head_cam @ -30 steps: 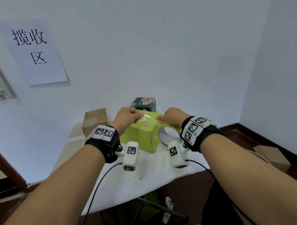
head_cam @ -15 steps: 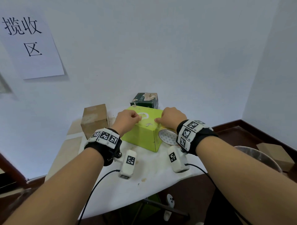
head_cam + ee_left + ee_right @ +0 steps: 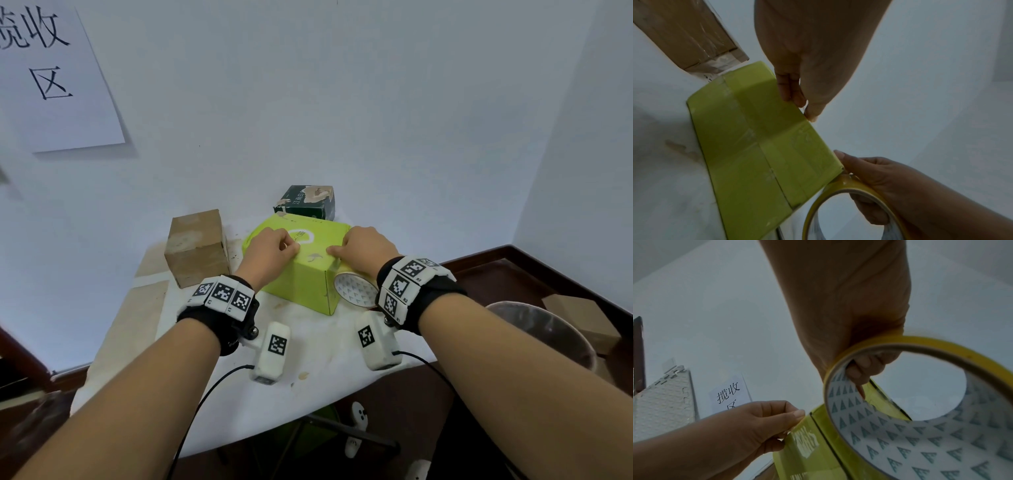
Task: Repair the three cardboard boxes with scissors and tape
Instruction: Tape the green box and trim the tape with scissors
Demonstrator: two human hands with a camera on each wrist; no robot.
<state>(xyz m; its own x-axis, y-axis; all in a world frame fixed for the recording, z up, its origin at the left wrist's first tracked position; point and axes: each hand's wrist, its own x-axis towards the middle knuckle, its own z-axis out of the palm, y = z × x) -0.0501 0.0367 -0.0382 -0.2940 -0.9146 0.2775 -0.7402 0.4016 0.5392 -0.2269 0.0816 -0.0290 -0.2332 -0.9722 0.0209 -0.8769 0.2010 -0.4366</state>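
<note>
A lime-green box (image 3: 301,274) stands mid-table. My left hand (image 3: 291,248) rests on its top and pinches the free end of a clear tape strip (image 3: 803,439) between thumb and forefinger (image 3: 795,99). My right hand (image 3: 334,251) is at the box's right top edge and grips the yellow tape roll (image 3: 354,289), with fingers (image 3: 863,368) hooked through its core. The strip runs across the box top between the two hands. A brown cardboard box (image 3: 197,246) stands to the left, and a dark green box (image 3: 305,202) stands behind. No scissors are in view.
The white-covered table (image 3: 308,370) has bare cloth in front of the boxes and ends just before my forearms. A grey bin (image 3: 541,329) and a cardboard box (image 3: 582,315) sit on the floor at the right. The wall rises right behind the boxes.
Both hands came down with the stretched tape strip onto the green box's top. Over the last half second they have hardly moved.
</note>
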